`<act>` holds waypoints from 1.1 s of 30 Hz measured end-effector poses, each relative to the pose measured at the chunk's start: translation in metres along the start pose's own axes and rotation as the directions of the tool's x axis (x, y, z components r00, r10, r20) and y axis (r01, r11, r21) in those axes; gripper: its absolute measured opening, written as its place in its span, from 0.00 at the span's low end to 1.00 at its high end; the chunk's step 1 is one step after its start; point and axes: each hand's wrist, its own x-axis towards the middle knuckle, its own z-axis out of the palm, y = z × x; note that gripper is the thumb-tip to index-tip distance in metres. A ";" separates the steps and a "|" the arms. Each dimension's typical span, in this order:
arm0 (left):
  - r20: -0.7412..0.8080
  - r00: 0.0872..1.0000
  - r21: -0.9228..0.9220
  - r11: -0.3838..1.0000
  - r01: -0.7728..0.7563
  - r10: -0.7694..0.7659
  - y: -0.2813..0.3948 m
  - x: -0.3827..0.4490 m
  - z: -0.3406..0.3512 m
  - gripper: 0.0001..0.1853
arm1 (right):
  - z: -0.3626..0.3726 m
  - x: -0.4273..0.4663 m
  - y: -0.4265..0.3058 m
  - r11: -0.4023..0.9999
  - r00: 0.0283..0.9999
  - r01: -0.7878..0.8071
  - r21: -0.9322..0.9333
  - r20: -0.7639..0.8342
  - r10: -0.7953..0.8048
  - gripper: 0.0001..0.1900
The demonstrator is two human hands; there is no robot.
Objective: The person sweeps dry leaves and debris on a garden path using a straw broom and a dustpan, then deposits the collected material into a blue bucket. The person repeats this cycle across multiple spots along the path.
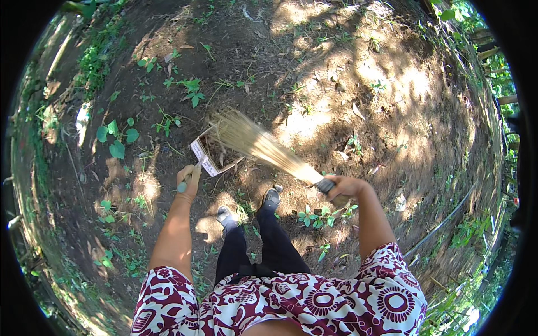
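My left hand (pixel 188 181) is closed around the handle of a dustpan (pixel 204 158), which has a pale back bearing writing and a comb-like row of teeth. My right hand (pixel 342 188) grips the dark-bound end of a broom (pixel 269 149) made of straw-coloured bristles. The broom slants away to the left, and its splayed tip, slightly blurred, lies over the mouth of the dustpan. Dry leaves and litter (pixel 218 153) show inside the pan, partly hidden by the bristles.
Bare soil (pixel 260 75) with dry leaves and small weeds spreads around. A broad-leaved plant (pixel 117 136) grows left of the dustpan. My shoes (pixel 271 199) stand just below it. A thin hose or cord (pixel 445 218) runs along the ground at right, and a stone (pixel 340 86) lies farther off.
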 end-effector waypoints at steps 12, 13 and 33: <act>-0.011 0.999 -0.001 0.999 0.044 -0.044 -0.009 0.002 0.001 0.14 | 0.084 0.194 0.011 0.952 0.999 0.029 -0.304 -0.015 -0.035 0.13; -0.014 0.999 -0.007 0.999 0.046 -0.046 -0.010 0.002 0.002 0.14 | 0.104 0.197 0.018 0.946 1.000 -0.005 -0.323 -0.005 0.004 0.18; -0.312 0.948 -0.377 0.908 -0.182 0.061 -0.026 0.019 -0.008 0.18 | 0.206 0.178 0.042 0.986 0.990 -0.114 -0.122 -0.091 0.104 0.32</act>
